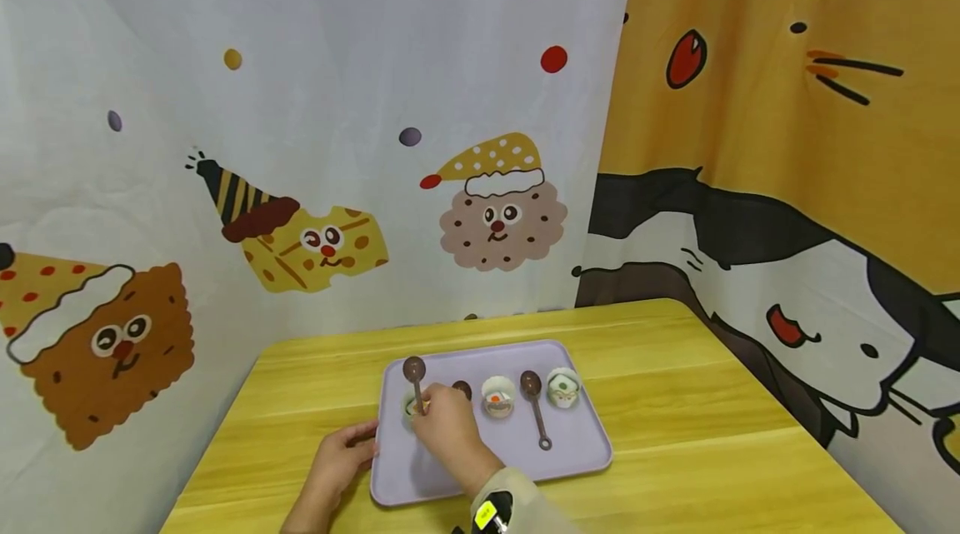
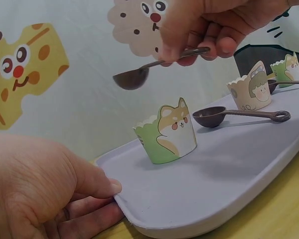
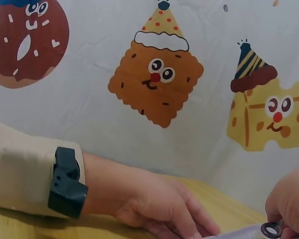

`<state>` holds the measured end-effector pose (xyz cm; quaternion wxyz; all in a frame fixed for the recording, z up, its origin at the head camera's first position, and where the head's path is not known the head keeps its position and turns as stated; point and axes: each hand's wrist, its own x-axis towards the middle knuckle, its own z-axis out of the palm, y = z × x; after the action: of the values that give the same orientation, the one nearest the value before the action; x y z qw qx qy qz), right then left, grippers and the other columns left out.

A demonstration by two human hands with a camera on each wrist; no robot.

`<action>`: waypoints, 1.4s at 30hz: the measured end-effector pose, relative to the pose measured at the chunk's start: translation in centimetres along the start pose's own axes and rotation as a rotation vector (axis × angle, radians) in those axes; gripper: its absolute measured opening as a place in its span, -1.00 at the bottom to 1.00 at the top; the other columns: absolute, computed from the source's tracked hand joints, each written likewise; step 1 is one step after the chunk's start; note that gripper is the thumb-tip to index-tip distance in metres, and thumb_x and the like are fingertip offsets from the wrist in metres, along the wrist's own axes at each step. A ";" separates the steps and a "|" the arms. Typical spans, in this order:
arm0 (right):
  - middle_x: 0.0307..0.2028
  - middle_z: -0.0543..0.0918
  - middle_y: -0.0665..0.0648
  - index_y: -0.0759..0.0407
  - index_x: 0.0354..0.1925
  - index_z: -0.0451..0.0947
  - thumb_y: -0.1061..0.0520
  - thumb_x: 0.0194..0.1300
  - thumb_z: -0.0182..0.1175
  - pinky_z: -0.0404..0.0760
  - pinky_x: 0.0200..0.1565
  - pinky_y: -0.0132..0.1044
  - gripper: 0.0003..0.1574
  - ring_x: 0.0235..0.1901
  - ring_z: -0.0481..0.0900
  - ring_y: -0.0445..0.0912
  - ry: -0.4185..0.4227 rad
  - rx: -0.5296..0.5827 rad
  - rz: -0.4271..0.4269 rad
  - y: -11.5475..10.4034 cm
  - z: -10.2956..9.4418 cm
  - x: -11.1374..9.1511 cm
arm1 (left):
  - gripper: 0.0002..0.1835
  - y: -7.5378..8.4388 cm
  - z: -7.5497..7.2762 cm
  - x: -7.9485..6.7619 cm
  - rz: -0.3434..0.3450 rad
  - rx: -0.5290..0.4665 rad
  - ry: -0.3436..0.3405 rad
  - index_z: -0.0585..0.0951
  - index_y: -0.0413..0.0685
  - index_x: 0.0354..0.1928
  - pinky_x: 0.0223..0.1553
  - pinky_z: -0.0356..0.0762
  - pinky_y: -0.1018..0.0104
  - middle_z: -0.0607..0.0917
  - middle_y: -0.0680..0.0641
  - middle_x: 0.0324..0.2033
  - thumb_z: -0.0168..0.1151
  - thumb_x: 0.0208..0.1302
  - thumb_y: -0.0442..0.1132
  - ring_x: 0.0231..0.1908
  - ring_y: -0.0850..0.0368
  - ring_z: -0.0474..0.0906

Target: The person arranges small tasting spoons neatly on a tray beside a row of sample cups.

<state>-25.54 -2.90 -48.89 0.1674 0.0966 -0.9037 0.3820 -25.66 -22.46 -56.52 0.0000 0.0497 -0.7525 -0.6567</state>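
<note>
My right hand (image 1: 450, 431) pinches the handle of a brown measuring spoon (image 2: 132, 78), its round bowl pointing away from me. The spoon hangs above a green paper cupcake cup (image 2: 162, 137) with a dog's face, apart from it in the left wrist view. At the left rim of a lilac tray (image 1: 420, 476), my left hand (image 1: 341, 461) grips the edge, thumb on top and fingers below. Another brown measuring spoon (image 2: 212, 117) lies on the tray to the right of the green cup; in the head view my right hand mostly covers it.
Farther right on the tray stand a paper cup with a girl's face (image 1: 498, 397), a third brown spoon (image 1: 534, 401) and another green cup (image 1: 563, 388). The tray lies on a yellow wood-grain table (image 1: 697, 434). A cartoon-printed curtain (image 1: 337, 101) hangs behind.
</note>
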 end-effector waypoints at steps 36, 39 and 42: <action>-0.58 0.58 -0.05 0.21 -0.38 0.61 0.25 -0.07 0.46 0.45 -0.52 -0.36 -0.76 -0.57 0.48 -0.20 -0.072 0.085 0.006 -1.0 5.0 -2.3 | -0.53 -0.1 -0.3 0.4 0.003 0.054 0.006 0.55 -0.52 0.16 -0.22 0.68 0.27 0.68 -0.39 0.00 0.28 0.17 -0.54 -0.14 -0.01 0.68; -0.54 0.60 0.00 0.20 -0.39 0.60 0.24 -0.08 0.46 0.50 -0.49 -0.32 -0.76 -0.54 0.53 -0.15 -0.074 0.064 0.020 -0.9 5.3 -2.3 | -0.53 -0.1 -0.3 0.4 0.003 0.058 0.006 0.55 -0.52 0.17 -0.22 0.69 0.25 0.68 -0.39 0.00 0.28 0.17 -0.54 -0.15 -0.01 0.68; -0.51 0.60 0.01 0.18 -0.40 0.58 0.23 -0.09 0.46 0.53 -0.47 -0.30 -0.75 -0.53 0.56 -0.12 -0.084 0.043 0.047 -0.8 5.6 -2.3 | -0.53 -0.2 -0.2 0.4 0.002 0.045 0.005 0.54 -0.53 0.17 -0.21 0.69 0.26 0.68 -0.39 -0.01 0.27 0.18 -0.55 -0.15 -0.01 0.68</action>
<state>-24.43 -7.41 -52.87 0.1183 0.0949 -0.9035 0.4008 -26.08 -22.71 -56.73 0.0014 0.0507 -0.7672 -0.6394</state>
